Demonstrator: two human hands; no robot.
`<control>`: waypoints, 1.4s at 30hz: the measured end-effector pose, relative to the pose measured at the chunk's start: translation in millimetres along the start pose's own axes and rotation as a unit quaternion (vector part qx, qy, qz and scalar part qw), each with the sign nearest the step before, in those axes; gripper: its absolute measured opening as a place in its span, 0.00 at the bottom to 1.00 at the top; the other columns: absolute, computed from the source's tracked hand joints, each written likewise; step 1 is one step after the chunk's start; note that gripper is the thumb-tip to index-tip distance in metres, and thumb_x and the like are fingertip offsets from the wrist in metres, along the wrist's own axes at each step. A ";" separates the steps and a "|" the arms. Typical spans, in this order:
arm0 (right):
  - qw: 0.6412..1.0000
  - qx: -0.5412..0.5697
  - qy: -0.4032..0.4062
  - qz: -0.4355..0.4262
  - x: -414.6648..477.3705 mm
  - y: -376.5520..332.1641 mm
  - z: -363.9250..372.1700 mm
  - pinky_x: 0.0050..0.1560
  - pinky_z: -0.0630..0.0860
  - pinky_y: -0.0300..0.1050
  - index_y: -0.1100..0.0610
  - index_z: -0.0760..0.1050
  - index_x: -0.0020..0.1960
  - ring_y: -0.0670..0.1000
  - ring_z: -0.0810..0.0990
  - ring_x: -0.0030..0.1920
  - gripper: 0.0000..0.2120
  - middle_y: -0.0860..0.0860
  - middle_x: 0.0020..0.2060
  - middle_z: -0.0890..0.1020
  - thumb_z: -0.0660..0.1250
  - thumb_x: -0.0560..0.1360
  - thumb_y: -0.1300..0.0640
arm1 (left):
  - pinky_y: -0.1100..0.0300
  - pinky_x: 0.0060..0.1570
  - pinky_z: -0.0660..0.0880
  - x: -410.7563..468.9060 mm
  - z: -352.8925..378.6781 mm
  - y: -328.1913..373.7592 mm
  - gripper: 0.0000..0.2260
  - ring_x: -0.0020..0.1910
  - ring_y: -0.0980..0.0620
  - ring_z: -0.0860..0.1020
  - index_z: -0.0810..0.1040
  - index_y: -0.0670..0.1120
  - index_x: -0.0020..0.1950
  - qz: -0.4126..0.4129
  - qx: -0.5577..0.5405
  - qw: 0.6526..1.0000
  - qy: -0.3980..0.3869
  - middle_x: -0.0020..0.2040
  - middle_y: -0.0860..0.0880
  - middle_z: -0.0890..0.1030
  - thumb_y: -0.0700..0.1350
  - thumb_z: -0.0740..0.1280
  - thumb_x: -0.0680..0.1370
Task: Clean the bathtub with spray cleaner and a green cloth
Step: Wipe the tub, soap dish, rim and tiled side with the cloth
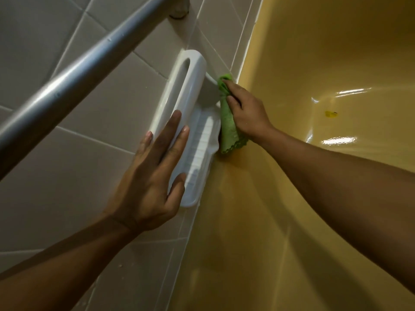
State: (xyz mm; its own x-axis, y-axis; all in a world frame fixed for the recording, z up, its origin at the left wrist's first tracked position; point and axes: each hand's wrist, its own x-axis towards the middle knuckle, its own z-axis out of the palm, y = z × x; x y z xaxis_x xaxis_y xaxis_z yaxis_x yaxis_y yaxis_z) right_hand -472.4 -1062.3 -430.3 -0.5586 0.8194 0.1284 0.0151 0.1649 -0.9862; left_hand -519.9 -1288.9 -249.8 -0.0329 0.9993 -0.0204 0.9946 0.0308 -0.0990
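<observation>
The right hand grips the bunched green cloth and presses it where the white ceramic soap holder, with its grab handle, meets the upper edge of the glossy yellow bathtub. The left hand lies flat on the holder's handle, fingers straight, grasping nothing. To wipe well, work a fold of cloth into the seam under the holder, then along the tub's edge with steady pressure, bracing on the left. The spray cleaner is not in view.
</observation>
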 end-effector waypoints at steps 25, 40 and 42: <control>0.934 0.243 0.021 0.260 -148.6 -53.9 69.5 0.75 0.68 0.51 0.48 0.60 0.81 0.51 0.70 0.74 0.25 0.49 0.75 0.71 0.61 0.85 0.52 | 0.32 0.77 0.56 -1.1 1.7 -0.8 0.33 0.84 0.45 0.51 0.57 0.39 0.82 0.007 0.007 1.000 0.001 0.84 0.42 0.51 0.41 0.63 0.78; 0.913 0.239 0.030 0.328 -163.4 -80.3 70.8 0.64 0.68 0.35 0.50 0.68 0.78 0.50 0.74 0.70 0.23 0.48 0.71 0.76 0.65 0.83 0.54 | 0.34 0.79 0.53 -1.5 2.4 -1.2 0.36 0.84 0.44 0.50 0.55 0.37 0.82 0.003 0.005 1.000 -0.007 0.84 0.39 0.50 0.37 0.62 0.75; 0.927 0.203 -0.003 0.315 -176.4 -83.2 71.4 0.62 0.69 0.35 0.50 0.70 0.76 0.52 0.76 0.68 0.21 0.49 0.69 0.78 0.65 0.83 0.53 | 0.34 0.79 0.53 -1.7 2.8 -1.6 0.35 0.84 0.44 0.50 0.55 0.36 0.82 0.003 0.011 1.000 -0.003 0.84 0.39 0.50 0.38 0.61 0.75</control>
State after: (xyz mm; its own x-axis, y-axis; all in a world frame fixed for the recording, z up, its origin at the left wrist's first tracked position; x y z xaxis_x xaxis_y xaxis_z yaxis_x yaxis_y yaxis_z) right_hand -434.3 -1259.8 -378.4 -0.5502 0.6788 -0.4864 0.0271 -0.5676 -0.8228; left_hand -521.8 -1290.7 -252.3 -0.0274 0.9993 -0.0262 0.9924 0.0241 -0.1207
